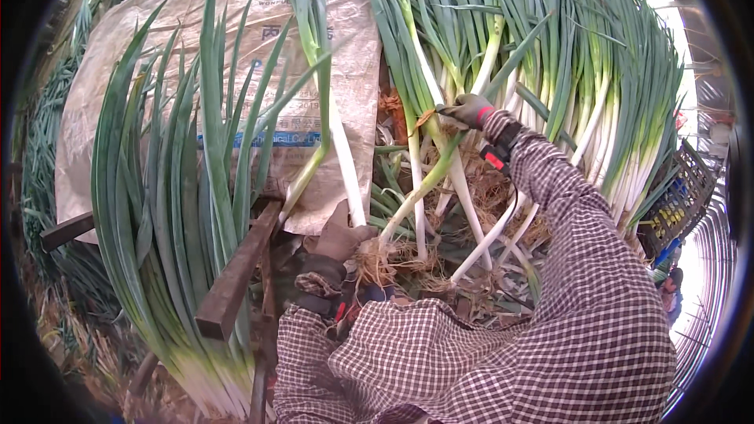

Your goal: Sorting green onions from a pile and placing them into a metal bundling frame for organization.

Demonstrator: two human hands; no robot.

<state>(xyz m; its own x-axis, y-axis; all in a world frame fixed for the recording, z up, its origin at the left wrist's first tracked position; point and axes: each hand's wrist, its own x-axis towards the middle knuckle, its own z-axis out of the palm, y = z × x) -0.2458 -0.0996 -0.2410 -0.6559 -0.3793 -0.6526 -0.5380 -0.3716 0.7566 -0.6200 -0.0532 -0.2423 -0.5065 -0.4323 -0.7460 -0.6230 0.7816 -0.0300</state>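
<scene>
My left hand [343, 237], in a brown work glove, is closed around the root end of a long green onion [341, 145]. Its white stalk slants up over a pale woven sack [157, 47]. My right hand [469, 110], gloved and farther forward, pinches a bent, yellow-green onion leaf [428, 182], which runs down toward the roots [377, 265] beside my left hand. Several white stalks cross just below and beside the right hand. The right fingertips are partly hidden among the leaves.
A large pile of green onions [581, 55] leans at the right, next to a black plastic crate [682, 202]. At the left, a bundle [169, 212] rests in a frame of dark metal bars [239, 275]. Loose roots and trimmings [471, 188] lie ahead of my lap.
</scene>
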